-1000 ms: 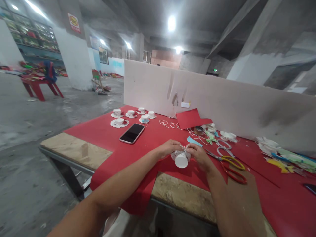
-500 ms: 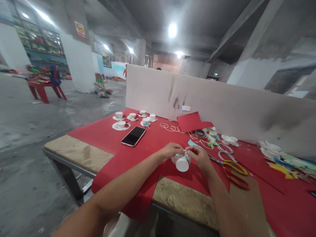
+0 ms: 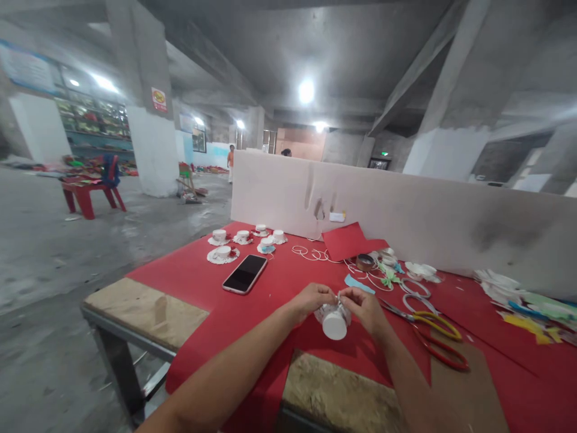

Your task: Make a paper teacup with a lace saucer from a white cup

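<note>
A small white paper cup with a lacy brim (image 3: 334, 326) is held over the near edge of the red sheet, its round flat end facing me. My left hand (image 3: 315, 300) pinches the brim from the left. From the right, my right hand (image 3: 363, 305) pinches the same brim, fingertips almost meeting the left ones. What lies between the fingertips is too small to make out, perhaps a thin tie. Scissors (image 3: 417, 319) with one yellow and one red handle lie open just right of my right hand. A light blue paper strip (image 3: 359, 284) lies behind it.
Several similar lace-brimmed cups (image 3: 223, 253) stand at the far left, behind a phone (image 3: 245, 274). White cord (image 3: 311, 253), a tape roll (image 3: 365, 262) and paper scraps (image 3: 527, 325) lie across the red sheet (image 3: 180, 270). A white panel (image 3: 406, 204) borders the back.
The view has tilted up, so the table sits lower in the picture. Both hands keep their pinch on the cup's brim, with little other movement.
</note>
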A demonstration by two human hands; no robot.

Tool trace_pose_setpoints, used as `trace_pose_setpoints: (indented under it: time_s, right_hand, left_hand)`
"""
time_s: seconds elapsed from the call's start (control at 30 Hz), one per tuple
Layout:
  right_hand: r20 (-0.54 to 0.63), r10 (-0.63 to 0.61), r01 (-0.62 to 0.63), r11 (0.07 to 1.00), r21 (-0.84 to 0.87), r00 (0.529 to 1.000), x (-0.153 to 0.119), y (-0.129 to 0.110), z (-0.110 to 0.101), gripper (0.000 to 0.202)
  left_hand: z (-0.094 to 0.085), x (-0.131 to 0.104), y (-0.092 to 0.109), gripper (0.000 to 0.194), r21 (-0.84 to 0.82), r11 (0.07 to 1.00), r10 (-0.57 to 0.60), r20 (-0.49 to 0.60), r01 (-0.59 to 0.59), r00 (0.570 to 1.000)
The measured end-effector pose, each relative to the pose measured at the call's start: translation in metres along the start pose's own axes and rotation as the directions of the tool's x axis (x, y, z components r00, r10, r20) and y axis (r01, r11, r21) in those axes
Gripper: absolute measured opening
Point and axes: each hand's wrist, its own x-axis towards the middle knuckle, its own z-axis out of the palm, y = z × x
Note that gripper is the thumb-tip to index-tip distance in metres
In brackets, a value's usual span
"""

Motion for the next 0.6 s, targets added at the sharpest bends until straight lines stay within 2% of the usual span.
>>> trace_pose_setpoints:
  time_s: [0.2, 0.4, 0.6]
  right_hand:
    - [-0.001, -0.017, 0.017, 1.000, -0.021, 1.000, -0.0018, -0.0059, 0.0009, 0.021]
    - [0.004, -0.027, 0.027, 0.999, -0.044, 1.000, -0.0022, -0.0074, 0.0002, 0.021]
    - [-0.019, 0.003, -0.002, 1.000, 0.009, 1.000, -0.0004, -0.0050, -0.0011, 0.023]
  left_hand:
    - [0.0006, 0.0014, -0.0046, 0.019, -0.017, 1.000, -0.003, 0.007, 0.003, 1.000]
    - [0.0025, -0.0008, -0.0012, 0.019, -0.024, 1.000, -0.002, 0.018, 0.003, 1.000]
    - [0.0044, -0.0018, 0.0026, 0.019, -0.042, 0.999, -0.015, 0.015, 0.016, 1.000]
